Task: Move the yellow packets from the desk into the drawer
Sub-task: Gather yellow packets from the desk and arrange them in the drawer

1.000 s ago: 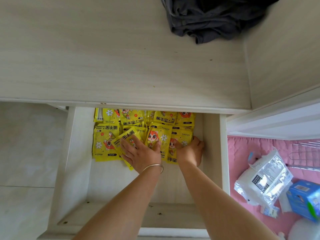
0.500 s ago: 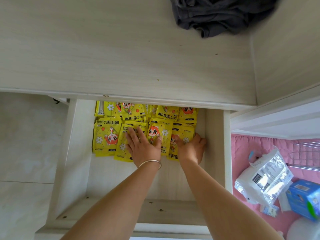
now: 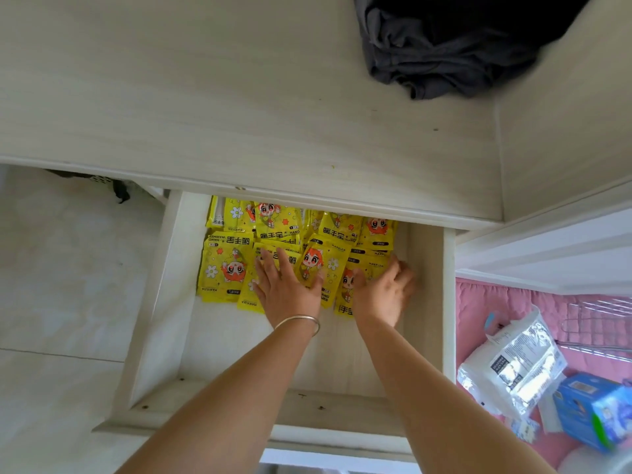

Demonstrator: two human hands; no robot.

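Several yellow packets (image 3: 224, 265) with a cartoon figure lie overlapping in the far half of the open white drawer (image 3: 160, 302), partly under the desk edge. My left hand (image 3: 289, 289), with a bracelet on the wrist, lies flat on the middle packets, fingers spread. My right hand (image 3: 384, 292) rests on the packets at the right, near the drawer's right wall, with its fingers curled at their edge. The pale wooden desk (image 3: 205, 97) above shows no packets.
A dark grey cloth (image 3: 441, 49) is heaped at the desk's back right. Right of the drawer, on a pink cover, lie a clear plastic bag (image 3: 513, 367) and a blue box (image 3: 595, 412). White floor tiles lie to the left.
My left hand turned from tilted to flat on the packets and slid a little further in, straightening the tilted packet under it. My right hand stayed by the right wall. The view shifted down slightly.
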